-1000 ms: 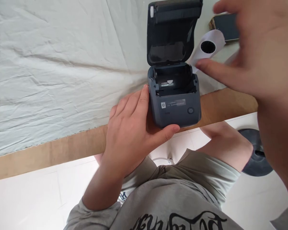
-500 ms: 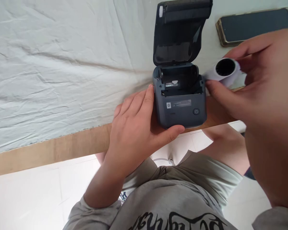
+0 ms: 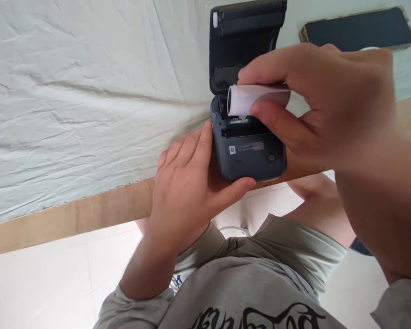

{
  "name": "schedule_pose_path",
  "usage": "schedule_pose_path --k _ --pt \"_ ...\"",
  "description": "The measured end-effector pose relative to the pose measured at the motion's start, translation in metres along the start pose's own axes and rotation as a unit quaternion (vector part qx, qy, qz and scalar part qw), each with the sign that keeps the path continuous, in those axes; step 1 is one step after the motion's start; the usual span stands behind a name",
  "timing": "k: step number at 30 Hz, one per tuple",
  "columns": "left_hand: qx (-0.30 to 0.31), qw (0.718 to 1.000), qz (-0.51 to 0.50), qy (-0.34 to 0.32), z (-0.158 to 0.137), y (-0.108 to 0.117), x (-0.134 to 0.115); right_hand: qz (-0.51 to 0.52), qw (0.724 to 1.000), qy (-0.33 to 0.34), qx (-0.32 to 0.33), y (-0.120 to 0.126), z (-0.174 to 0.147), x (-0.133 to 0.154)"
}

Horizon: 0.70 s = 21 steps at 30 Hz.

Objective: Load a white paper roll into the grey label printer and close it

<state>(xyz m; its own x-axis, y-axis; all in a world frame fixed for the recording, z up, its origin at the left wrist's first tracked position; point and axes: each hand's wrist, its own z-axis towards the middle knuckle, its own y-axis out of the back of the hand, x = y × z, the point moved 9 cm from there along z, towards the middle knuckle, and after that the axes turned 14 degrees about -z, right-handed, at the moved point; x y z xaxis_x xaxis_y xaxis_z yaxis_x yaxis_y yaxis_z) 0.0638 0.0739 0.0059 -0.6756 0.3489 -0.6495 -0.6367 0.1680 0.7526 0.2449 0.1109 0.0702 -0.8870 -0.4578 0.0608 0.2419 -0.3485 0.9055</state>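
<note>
A small dark grey label printer [image 3: 248, 157] stands at the table's front edge with its lid [image 3: 241, 41] swung up and open. My left hand [image 3: 188, 187] grips the printer's left side and front corner, thumb under its front edge. My right hand [image 3: 325, 100] holds a white paper roll [image 3: 251, 98] sideways between thumb and fingers, right above the printer's open paper bay. The bay is partly hidden by the roll and my fingers.
A pale wrinkled cloth [image 3: 89, 91] covers the wooden table [image 3: 71, 217], leaving a bare wood strip along the front edge. A dark phone [image 3: 356, 27] lies at the back right. My lap and white floor tiles show below the table.
My right hand picked up the paper roll from the table at the printer's right and carried it left, over the open bay. My left hand stayed on the printer.
</note>
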Motion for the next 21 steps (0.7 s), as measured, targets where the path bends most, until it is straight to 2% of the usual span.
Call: schedule_pose_path --k 6,8,11,15,21 --pt "-0.021 0.999 -0.024 -0.002 0.0 0.0 0.004 0.066 0.991 -0.095 0.065 -0.016 0.011 -0.019" --pt "-0.024 0.999 -0.025 -0.002 0.0 -0.001 0.005 0.086 0.987 -0.106 0.081 -0.018 0.013 -0.02" --pt "-0.025 0.999 -0.025 -0.003 -0.001 -0.001 0.005 0.142 0.981 -0.098 0.089 -0.016 0.011 -0.015" --pt "-0.019 0.998 -0.055 -0.004 -0.002 0.001 0.003 0.173 0.979 -0.097 0.053 -0.006 0.0 -0.007" --pt "0.017 0.997 -0.049 -0.062 -0.002 0.003 -0.01 0.185 0.982 -0.023 0.008 -0.003 -0.023 0.007"
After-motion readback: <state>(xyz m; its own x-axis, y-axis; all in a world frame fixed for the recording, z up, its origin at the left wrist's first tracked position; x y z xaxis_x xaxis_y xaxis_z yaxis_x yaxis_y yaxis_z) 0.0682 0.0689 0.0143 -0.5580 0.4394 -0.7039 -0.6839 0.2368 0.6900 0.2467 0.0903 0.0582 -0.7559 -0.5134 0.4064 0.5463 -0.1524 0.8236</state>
